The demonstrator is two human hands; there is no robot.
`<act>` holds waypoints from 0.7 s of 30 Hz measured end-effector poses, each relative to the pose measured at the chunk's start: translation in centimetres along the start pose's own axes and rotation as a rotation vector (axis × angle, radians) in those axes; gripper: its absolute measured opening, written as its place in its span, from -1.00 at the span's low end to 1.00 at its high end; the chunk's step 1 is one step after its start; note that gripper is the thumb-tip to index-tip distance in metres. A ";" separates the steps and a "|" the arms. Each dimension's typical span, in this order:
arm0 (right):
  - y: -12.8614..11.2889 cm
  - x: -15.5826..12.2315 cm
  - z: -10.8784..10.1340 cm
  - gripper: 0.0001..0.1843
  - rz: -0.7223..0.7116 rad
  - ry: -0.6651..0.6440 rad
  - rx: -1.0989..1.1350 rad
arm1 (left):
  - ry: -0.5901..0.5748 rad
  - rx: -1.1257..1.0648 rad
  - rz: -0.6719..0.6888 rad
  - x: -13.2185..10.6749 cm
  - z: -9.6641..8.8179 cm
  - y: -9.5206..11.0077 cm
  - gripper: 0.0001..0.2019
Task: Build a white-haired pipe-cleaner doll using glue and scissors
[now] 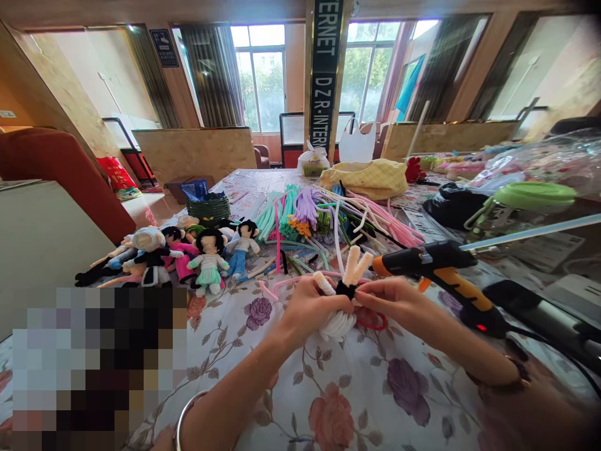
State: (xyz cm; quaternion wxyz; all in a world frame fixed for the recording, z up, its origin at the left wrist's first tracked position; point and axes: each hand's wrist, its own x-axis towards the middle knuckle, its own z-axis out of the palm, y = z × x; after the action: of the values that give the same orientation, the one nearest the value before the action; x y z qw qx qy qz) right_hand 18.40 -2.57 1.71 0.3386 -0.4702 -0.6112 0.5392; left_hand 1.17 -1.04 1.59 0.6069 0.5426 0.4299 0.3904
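Observation:
Both my hands meet over a small pipe-cleaner doll (342, 307) above the flowered tablecloth (375, 388). My left hand (310, 307) is closed round its white body and cream limb. My right hand (392, 299) pinches it from the right, near the black middle part. Cream stems stick up from the doll between my hands. A red loop lies just under my right fingers.
An orange and black glue gun (441, 269) stands right of my hands, its cord trailing right. Finished dolls (188, 254) lie in a row at left. A heap of coloured pipe cleaners (319, 219), a yellow cloth bag (370, 178) and plastic bags fill the back.

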 end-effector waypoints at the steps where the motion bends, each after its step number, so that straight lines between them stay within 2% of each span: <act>1: -0.1 0.0 0.0 -0.55 0.025 -0.018 0.019 | -0.001 0.018 -0.002 0.0 0.0 0.0 -0.84; 7: 0.5 0.0 -0.6 -0.62 0.048 -0.061 0.098 | -0.010 -0.012 -0.031 -0.2 0.2 0.1 -0.82; 16: -0.3 -0.2 0.8 -0.56 0.110 0.085 0.187 | -0.024 -0.200 -0.060 -0.1 0.3 -0.2 -0.93; 21: -0.2 -0.4 1.1 -0.58 0.101 0.072 0.250 | 0.022 -0.239 -0.113 -0.2 0.6 0.1 -0.95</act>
State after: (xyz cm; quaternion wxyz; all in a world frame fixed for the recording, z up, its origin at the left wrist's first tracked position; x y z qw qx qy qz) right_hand 17.49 -3.34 1.69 0.3885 -0.4737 -0.5021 0.6103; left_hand 1.68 -1.36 1.68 0.6836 0.4371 0.4167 0.4100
